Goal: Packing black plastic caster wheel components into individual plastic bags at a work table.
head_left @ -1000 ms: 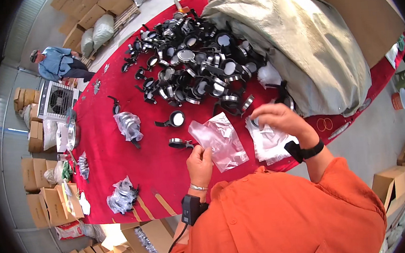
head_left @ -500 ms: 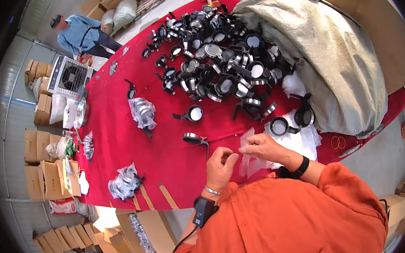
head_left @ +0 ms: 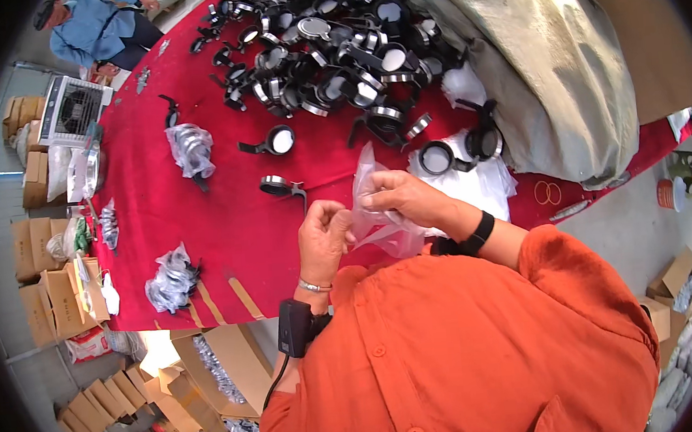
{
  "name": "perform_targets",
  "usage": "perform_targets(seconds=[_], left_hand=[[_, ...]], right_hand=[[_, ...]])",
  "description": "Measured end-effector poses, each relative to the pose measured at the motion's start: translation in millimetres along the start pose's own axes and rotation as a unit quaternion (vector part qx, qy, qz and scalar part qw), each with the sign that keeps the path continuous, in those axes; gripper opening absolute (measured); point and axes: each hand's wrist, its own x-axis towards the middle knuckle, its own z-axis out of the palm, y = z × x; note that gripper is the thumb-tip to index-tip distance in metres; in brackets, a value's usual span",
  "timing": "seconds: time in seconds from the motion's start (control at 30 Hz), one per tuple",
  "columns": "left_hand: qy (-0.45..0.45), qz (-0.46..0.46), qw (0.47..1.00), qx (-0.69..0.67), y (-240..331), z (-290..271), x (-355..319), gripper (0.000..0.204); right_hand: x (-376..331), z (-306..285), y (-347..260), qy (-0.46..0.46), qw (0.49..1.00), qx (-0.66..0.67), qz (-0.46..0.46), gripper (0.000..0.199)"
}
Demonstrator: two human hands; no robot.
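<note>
Just past the right hand (head_left: 411, 197), a disc (head_left: 437, 158) tops white plastic (head_left: 476, 195).

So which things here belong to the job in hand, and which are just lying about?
Seem part of the job:
- bag, pinched in the right hand, left hand close by
- white plastic to its right
- parts pile
- wrapped bundle, front left

Seem just lying about:
- yellow rings
- fan unit
- bucket

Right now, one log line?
right hand: pinching clear bag | left hand: curled beside it, contact unclear | beyond: parts pile
</note>
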Motion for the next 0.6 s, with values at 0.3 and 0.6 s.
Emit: perform_targets(seconds=[0.3, 0.6], left_hand=[[-0.053, 0.001, 0.997, 0.05, -6.0, 11.0, -2.2, 0.016], [0.086, 0.082, 0.94, 0.32, -76.4, -29.5, 12.3, 0.017]], right_hand=[[-1.2, 5.2, 13.7, -0.027, 0.997, 0.07, -0.017, 0.019], [-13.4, -14.3, 4.1, -0.046, 0.959, 0.269, 0.079, 0.016]])
